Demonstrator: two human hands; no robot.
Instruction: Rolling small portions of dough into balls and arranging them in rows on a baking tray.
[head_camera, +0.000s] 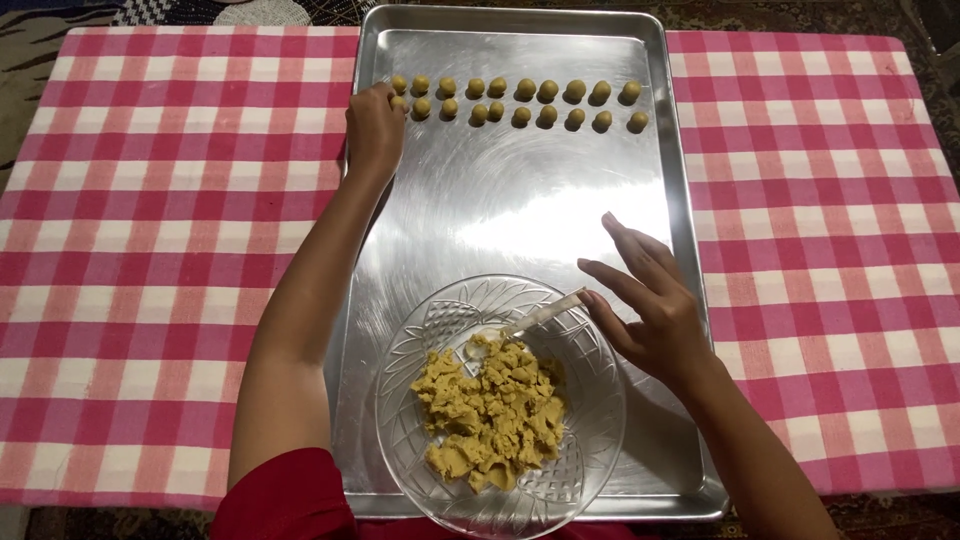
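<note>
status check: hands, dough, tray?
Left hand at the dough balls' left end, fingers curled. Right hand open, touching the spoon in the dough bowl. Two ball rows across tray top; nothing blocking.

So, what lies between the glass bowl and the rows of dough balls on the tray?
In the head view, only bare tray lies between the bowl and the dough balls; the right hand is off to the side.
</note>
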